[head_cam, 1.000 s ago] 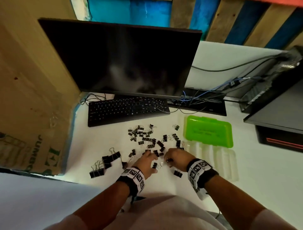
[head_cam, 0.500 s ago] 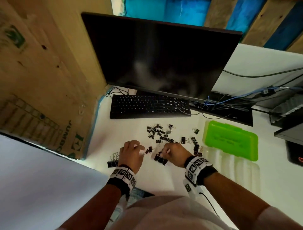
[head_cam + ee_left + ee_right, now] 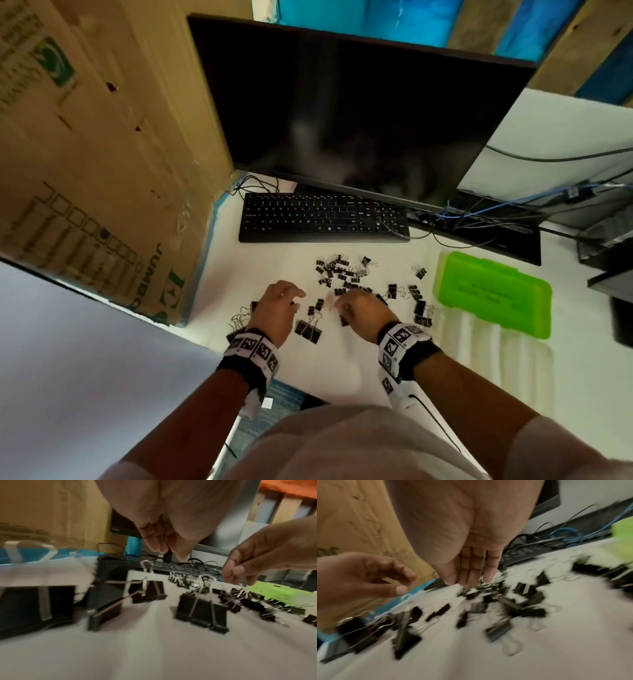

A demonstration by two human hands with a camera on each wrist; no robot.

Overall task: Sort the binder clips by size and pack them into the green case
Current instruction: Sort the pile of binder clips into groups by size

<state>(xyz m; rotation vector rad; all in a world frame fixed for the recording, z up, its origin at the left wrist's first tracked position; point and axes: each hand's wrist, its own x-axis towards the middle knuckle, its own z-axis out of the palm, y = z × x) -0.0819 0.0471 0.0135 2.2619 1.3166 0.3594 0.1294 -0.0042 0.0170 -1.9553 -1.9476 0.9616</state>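
Observation:
Black binder clips lie on the white desk: a pile of small clips [image 3: 339, 270], a row of large clips [image 3: 308, 330] [image 3: 202, 609] between my hands, more large ones [image 3: 239, 318] beneath my left wrist. My left hand [image 3: 294, 298] [image 3: 404, 581] hovers loosely curled over the desk, thumb and finger apart, nothing seen in it. My right hand [image 3: 334, 305] [image 3: 238, 577] bunches its fingertips [image 3: 471, 580] on the wire handles of a small clip at the pile's near edge; blur hides the grip's detail. The green case [image 3: 493, 294] [image 3: 274, 592] lies open at the right.
The case's clear tray half [image 3: 496, 363] lies nearer me, right of my right wrist. A black keyboard [image 3: 323, 217] and a monitor [image 3: 359, 109] stand behind the clips. A cardboard box [image 3: 102, 154] walls the left. Cables [image 3: 479, 216] run at the back right.
My left hand has moved left, away from the right hand and toward the large clips. The right hand stays at the pile's near edge. The head view has shifted.

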